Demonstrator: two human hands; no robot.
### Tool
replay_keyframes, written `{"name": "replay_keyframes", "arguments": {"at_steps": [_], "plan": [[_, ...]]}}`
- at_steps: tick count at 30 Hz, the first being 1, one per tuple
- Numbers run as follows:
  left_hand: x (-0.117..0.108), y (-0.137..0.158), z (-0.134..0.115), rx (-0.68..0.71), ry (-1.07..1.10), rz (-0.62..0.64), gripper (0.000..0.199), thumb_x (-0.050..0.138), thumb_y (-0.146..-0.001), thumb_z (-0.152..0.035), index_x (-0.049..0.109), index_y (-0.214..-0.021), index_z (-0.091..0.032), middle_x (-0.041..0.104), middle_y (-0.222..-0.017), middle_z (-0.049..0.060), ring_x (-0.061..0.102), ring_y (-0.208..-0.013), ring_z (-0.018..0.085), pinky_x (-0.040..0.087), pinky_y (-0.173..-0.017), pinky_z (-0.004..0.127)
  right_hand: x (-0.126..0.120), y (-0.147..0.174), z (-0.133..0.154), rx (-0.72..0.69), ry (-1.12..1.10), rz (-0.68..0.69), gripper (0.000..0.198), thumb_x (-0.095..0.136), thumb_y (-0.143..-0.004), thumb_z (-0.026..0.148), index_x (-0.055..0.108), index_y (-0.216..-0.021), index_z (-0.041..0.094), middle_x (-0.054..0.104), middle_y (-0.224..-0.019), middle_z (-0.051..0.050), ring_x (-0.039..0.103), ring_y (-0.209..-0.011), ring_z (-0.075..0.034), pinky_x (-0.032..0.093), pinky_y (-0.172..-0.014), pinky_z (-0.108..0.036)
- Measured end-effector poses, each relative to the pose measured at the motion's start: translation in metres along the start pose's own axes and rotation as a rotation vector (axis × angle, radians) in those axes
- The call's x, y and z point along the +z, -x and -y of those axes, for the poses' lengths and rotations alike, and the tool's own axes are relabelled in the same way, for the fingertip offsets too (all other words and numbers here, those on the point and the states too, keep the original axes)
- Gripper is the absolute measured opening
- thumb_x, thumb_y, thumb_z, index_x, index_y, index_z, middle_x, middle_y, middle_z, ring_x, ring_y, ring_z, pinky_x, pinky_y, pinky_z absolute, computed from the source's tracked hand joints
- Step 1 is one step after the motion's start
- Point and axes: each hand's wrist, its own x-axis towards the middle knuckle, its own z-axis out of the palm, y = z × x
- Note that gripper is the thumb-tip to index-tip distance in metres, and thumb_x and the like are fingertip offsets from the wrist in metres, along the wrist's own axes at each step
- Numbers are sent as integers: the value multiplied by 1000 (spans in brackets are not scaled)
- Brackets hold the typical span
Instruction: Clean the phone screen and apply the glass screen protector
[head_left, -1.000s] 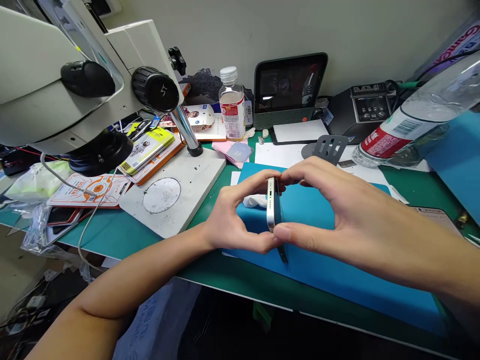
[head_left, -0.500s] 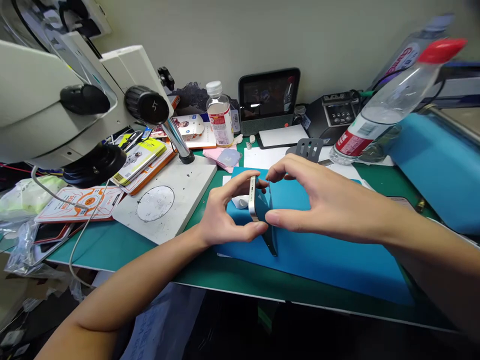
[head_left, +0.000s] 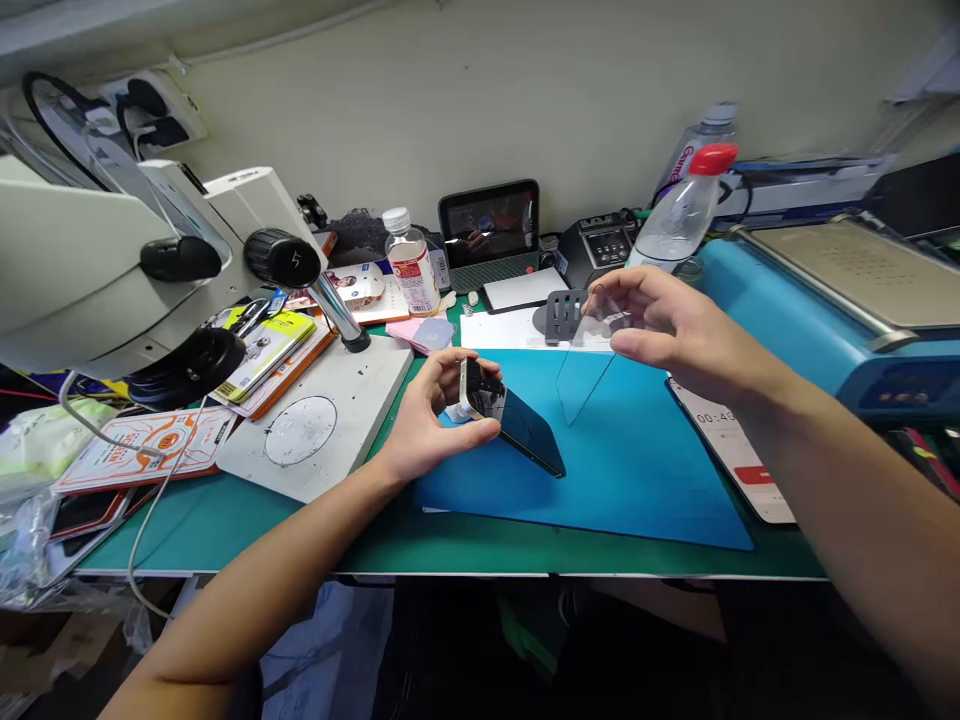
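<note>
My left hand [head_left: 439, 420] grips a smartphone [head_left: 529, 430] by one end, thumb along the near edge and fingers behind. Dark and glossy, the phone is tilted above the blue mat [head_left: 637, 490], its far end slanting down to the right. My right hand [head_left: 667, 320] pinches a clear screen protector [head_left: 587, 365] with thin dark edges at its upper corner. The protector hangs tilted over the mat, to the right of the phone and apart from it.
A microscope [head_left: 82, 270] with a white base [head_left: 352, 420] stands on the left. Bottles [head_left: 412, 265] and a tablet-like display [head_left: 491, 230] line the back. On the right are a blue machine [head_left: 787, 310] and a phone showing a timer [head_left: 739, 450].
My right hand has moved right and up, away from the phone, with the protector in it. My left hand keeps the phone, now turned with more of its face showing. The camera view has shifted.
</note>
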Motion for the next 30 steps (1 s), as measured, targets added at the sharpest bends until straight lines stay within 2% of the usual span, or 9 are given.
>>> {"name": "replay_keyframes", "arguments": {"at_steps": [4,8,11,14,16,22,26,28,30], "plan": [[-8,3,-36,-192,-253,212,65,91,-74,-36,52,-125,-24,65,-138,12,66,-123,27,55,-105,43,-7,3,-14,-26,-45,-83,44,78,-74,45,61,-110,26,68,-113,-8,67,-109,-33,57,-90,-49],[-11,23,-60,-295,-563,264,63,86,-77,-37,54,-130,-25,64,-137,11,63,-127,32,49,-112,51,5,4,-19,-59,-194,-109,47,81,-70,44,55,-106,28,66,-119,-8,67,-112,-33,58,-93,-52],[-8,38,-56,-323,-663,280,69,84,-79,-37,52,-139,-26,62,-141,11,59,-131,34,48,-113,52,17,8,-22,-51,-268,-65,57,85,-68,42,49,-110,28,64,-129,-11,68,-115,-32,56,-101,-55],[-5,41,-42,-328,-664,325,94,84,-79,-35,32,-158,-28,58,-149,12,55,-138,34,42,-119,53,22,13,-26,-24,-308,-24,75,89,-66,40,43,-124,28,60,-136,-13,66,-122,-33,51,-109,-59],[-5,38,-34,-326,-672,380,101,83,-80,-36,25,-162,-27,56,-151,13,53,-140,33,39,-121,54,20,14,-32,-1,-308,0,86,88,-68,41,39,-137,29,56,-141,-15,64,-128,-34,48,-111,-60],[1,24,-23,-283,-725,501,89,84,-81,-35,39,-158,-24,55,-147,14,51,-140,32,40,-122,51,3,14,-51,13,-246,116,99,85,-74,43,33,-157,32,50,-153,-16,53,-143,-35,41,-120,-58],[-1,22,-26,-240,-726,555,76,82,-84,-40,48,-151,-26,53,-153,12,48,-144,31,37,-124,49,-10,14,-56,-10,2,157,93,80,-80,46,35,-160,30,52,-155,-13,42,-150,-37,36,-124,-58],[-7,21,-29,-195,-743,536,64,76,-91,-43,51,-148,-29,53,-154,9,48,-143,29,39,-123,47,-15,14,-56,4,145,181,92,77,-81,49,35,-161,31,52,-156,-12,41,-150,-40,37,-122,-63],[-17,20,-32,-140,-818,434,48,67,-98,-42,55,-143,-29,59,-147,8,55,-136,27,45,-117,45,-17,12,-58,27,243,218,94,75,-82,52,33,-163,31,52,-157,-12,43,-148,-42,40,-119,-64]]}}
